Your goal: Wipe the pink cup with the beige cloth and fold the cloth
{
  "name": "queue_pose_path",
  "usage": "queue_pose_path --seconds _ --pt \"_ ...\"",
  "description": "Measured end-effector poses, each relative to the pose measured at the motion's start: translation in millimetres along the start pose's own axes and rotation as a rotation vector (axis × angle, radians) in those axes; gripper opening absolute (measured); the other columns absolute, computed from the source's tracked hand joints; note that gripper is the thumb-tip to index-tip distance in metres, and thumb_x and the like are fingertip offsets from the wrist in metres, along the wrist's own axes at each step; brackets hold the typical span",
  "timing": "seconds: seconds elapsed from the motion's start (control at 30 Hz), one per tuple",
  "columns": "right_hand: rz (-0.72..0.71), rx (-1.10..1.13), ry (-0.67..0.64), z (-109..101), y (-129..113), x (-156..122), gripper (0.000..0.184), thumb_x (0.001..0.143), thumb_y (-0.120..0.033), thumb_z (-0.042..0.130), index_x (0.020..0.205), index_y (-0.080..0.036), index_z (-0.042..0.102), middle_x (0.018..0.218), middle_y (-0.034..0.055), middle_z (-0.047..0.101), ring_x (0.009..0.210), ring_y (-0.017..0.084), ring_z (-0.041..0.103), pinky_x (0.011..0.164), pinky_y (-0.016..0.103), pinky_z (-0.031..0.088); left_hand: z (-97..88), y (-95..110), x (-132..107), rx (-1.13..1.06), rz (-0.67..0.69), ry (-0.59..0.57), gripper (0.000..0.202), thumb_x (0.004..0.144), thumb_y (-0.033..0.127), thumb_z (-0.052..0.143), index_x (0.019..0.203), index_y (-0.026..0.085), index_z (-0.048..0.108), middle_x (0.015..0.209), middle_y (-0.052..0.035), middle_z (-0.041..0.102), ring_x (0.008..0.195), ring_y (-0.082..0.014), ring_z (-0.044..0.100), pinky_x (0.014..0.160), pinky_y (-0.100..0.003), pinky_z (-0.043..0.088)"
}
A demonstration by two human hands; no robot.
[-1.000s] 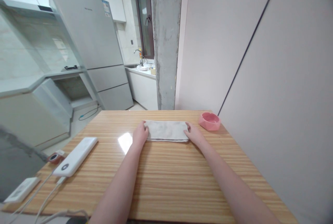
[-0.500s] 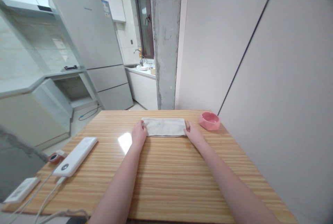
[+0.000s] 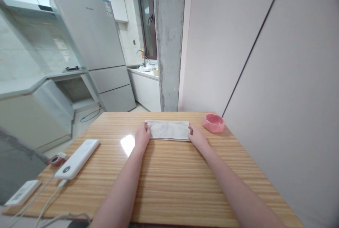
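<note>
A pale grey-white cloth (image 3: pixel 169 130), folded into a long flat strip, lies crosswise near the far edge of the wooden table (image 3: pixel 174 182). My left hand (image 3: pixel 142 136) grips its left end, with the fingers closed at the edge. At the opposite end, my right hand (image 3: pixel 196 136) pinches the right edge between thumb and fingers. Parts of the fingers on both hands are hidden by the hands themselves.
A pink faceted ashtray (image 3: pixel 213 123) stands right of my right hand, by the wall. Left on the table are a white power bank (image 3: pixel 77 159) with a cable (image 3: pixel 50 198), a brown roll-like object (image 3: pixel 56 161) and a white power strip (image 3: pixel 23 192).
Both hands and the cloth have shifted very slightly to the right in the picture. The grip at each end is the same.
</note>
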State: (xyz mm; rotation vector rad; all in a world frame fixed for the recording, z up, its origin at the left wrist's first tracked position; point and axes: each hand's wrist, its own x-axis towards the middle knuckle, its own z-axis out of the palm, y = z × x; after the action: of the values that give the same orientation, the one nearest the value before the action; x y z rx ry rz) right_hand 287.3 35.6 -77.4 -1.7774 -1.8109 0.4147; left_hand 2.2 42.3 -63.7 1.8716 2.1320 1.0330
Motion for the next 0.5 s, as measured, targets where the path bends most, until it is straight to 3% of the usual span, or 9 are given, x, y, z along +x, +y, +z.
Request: queue_pose_path --seconds 0.33,0.5 --pt "-0.004 -0.056 -0.084 -8 -7 -1 0.03 0.075 -0.014 0.051 0.102 -0.012 0.063 0.083 0.0062 0.064 0.077 0.017 0.056 0.07 0.026 0.038 -1.9 -11 6 0.025 -0.056 -0.003 0.029 0.083 0.017 0.044 0.11 0.017 0.056 0.102 -0.0117 0.067 0.098 -0.0239 0.062 0.084 -0.034 0.046" --pt "-0.018 -0.099 -0.094 -10 -11 -5 0.02 0.073 -0.015 0.051 0.091 -0.015 0.06 0.087 0.0068 0.063 0.081 0.018 0.056 0.071 0.026 0.038 -0.4 -9 4 0.071 -0.061 -0.02 0.036 0.082 0.018 0.044 0.117 0.016 0.052 0.106 -0.0119 0.065 0.1 -0.0234 0.061 0.085 -0.033 0.045"
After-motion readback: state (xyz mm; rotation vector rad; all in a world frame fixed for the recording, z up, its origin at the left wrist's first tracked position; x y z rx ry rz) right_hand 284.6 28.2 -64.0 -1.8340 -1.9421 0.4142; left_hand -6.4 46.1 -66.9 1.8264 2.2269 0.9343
